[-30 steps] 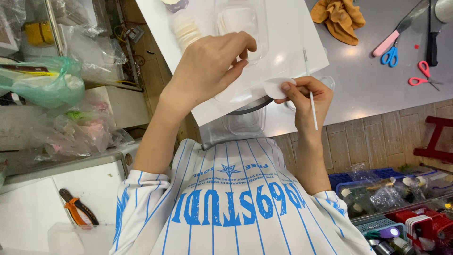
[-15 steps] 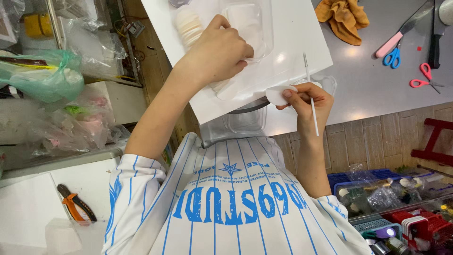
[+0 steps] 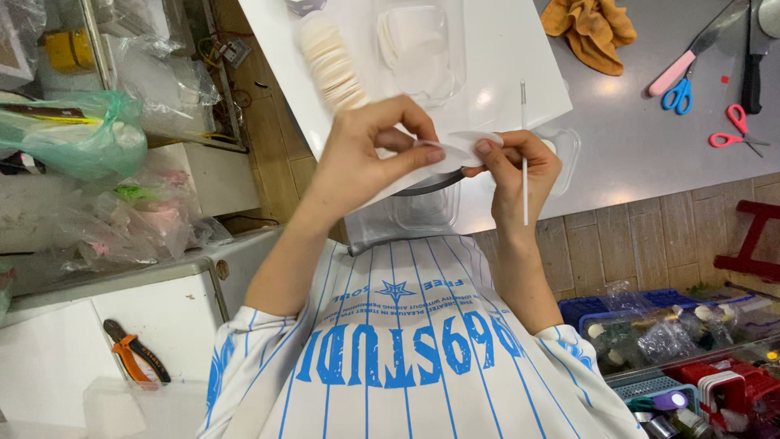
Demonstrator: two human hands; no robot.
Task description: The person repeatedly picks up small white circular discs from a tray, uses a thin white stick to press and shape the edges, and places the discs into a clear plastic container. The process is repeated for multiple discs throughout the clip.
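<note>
Left hand [image 3: 366, 158] and right hand [image 3: 516, 167] both pinch one thin white disc [image 3: 455, 148]; right also grips a white stick [image 3: 524, 154]. Disc stack [image 3: 329, 61] far left on white board [image 3: 504, 57].

One head camera looks steeply down, close

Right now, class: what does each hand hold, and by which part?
Both hands pinch one thin white disc at its edges: left hand from one side, right hand from the other. The right also keeps a thin white stick against its palm, mid-length.
</note>
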